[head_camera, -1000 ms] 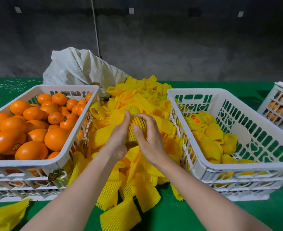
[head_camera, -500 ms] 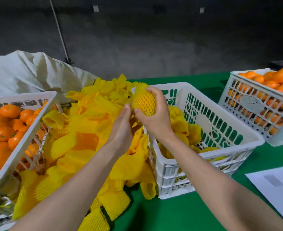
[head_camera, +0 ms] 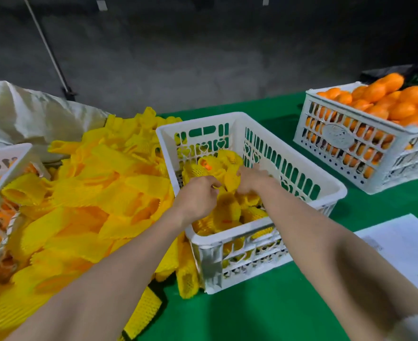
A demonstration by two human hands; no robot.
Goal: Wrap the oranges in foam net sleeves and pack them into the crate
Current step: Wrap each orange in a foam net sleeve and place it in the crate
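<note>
Head view: foam net sleeves [head_camera: 92, 193] heaped at 9 o'clock on the tabletop [head_camera: 264, 316]. Dead centre, left hand [head_camera: 197, 196], grip curled at the netting (hold unclear, blurred). Right hand [head_camera: 251, 179] just beside, fingers sunk among wrapped oranges [head_camera: 227, 210] inside the crate [head_camera: 230, 233]; grip impossible to tell.

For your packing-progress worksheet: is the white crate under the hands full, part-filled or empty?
Part-filled. Wrapped oranges lie in the crate below its rim; its far inner walls show bare above them.
</note>
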